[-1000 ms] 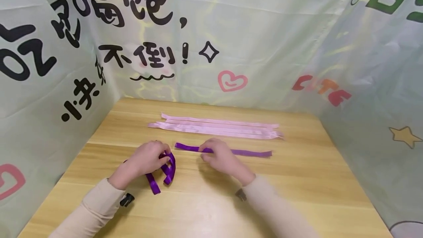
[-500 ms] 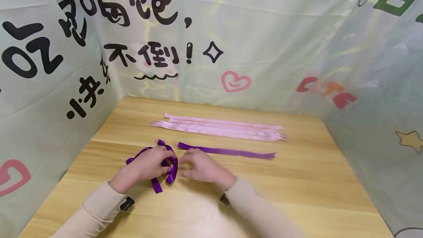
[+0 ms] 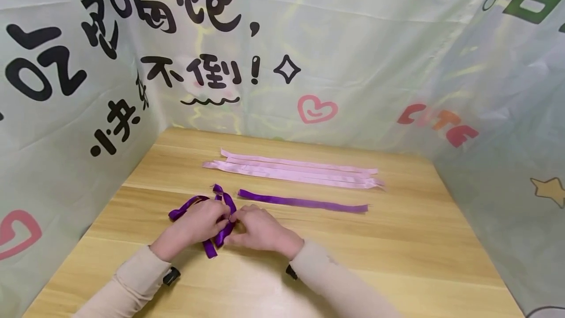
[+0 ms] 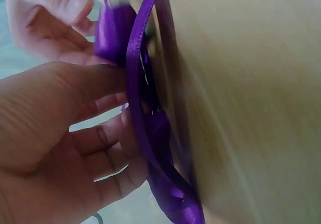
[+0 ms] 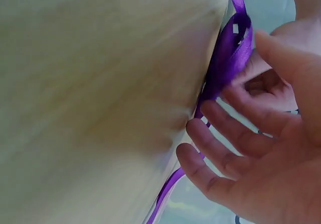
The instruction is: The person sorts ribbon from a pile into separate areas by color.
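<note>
A bunch of glossy purple ribbon pieces (image 3: 178,212) lies looped and crossed at the left of the table. My left hand (image 3: 198,223) pinches part of this ribbon, its thumb against a fold in the left wrist view. From the right, my right hand (image 3: 262,229) reaches to the same bunch. In the right wrist view its fingers (image 5: 241,133) are spread and only slightly bent, with the fingertips at the purple loops. The exact contact is partly hidden. Just behind the right hand, a single purple ribbon strip (image 3: 304,203) lies flat and nearly straight.
Several pale pink ribbon strips (image 3: 295,173) lie side by side farther back on the wooden table (image 3: 397,239). A printed cloth backdrop (image 3: 353,43) rises behind the table and along both sides.
My right hand has left the straight purple strip and moved left to the bunch beside my left hand. The left hand stays by the bunch. The view has shifted slightly.
</note>
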Motion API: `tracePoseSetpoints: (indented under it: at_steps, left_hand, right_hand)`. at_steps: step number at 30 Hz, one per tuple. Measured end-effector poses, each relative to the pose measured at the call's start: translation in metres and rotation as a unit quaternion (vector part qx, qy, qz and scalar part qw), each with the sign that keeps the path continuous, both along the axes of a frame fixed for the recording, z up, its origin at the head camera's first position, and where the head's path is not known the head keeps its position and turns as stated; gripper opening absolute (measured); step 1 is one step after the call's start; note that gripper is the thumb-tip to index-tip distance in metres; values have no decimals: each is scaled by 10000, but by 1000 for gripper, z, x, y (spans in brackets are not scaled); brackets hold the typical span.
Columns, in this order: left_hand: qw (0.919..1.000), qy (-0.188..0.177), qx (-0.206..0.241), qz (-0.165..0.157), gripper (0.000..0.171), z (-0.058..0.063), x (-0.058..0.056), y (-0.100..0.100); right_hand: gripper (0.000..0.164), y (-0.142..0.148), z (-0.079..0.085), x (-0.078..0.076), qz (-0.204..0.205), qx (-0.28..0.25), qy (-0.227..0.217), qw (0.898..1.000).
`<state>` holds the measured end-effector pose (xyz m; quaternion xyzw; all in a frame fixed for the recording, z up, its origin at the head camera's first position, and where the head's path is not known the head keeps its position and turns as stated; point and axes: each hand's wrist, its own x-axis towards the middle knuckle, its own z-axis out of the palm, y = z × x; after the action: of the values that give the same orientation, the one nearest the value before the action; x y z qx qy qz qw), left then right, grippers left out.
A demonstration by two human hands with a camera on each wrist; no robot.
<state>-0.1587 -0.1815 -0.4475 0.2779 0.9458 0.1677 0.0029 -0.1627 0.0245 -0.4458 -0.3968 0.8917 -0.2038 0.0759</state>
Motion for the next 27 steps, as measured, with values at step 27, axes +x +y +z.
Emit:
tracePoseSetpoints:
  at_steps: [27]
  left_hand:
    - [9852, 43, 1709, 104, 16, 20, -2, 6]
  right_hand:
    - [18, 4, 5, -10, -1236, -2101, -417, 9689]
